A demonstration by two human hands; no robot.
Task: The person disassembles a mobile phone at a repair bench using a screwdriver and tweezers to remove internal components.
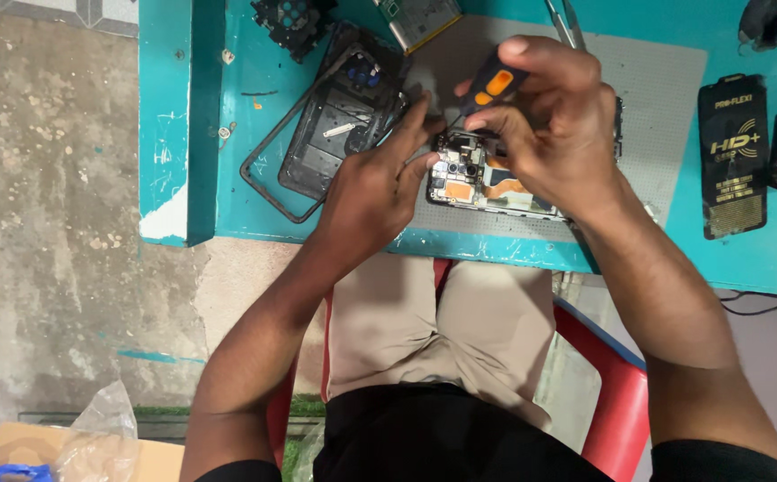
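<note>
1. Turquoise workbench [228, 192], scuffed and paint-chipped, carries a grey mat [665, 107] at its near edge, above the person's lap and a red chair [616, 393].
2. On the mat lies an opened phone [478, 183], circuit boards and camera modules bare.
3. It looks light, stiff and fragile; best held by its outer frame, away from the exposed parts.
4. Left hand [375, 192] is partly open, fingertips [426, 161] pressing the phone's left edge.
5. Right hand [549, 120] is clenched around a black-and-orange screwdriver [488, 89], tip down at the phone's top.
6. A removed back cover [339, 116] lies beside it, a black packet [733, 153] farther right.
</note>
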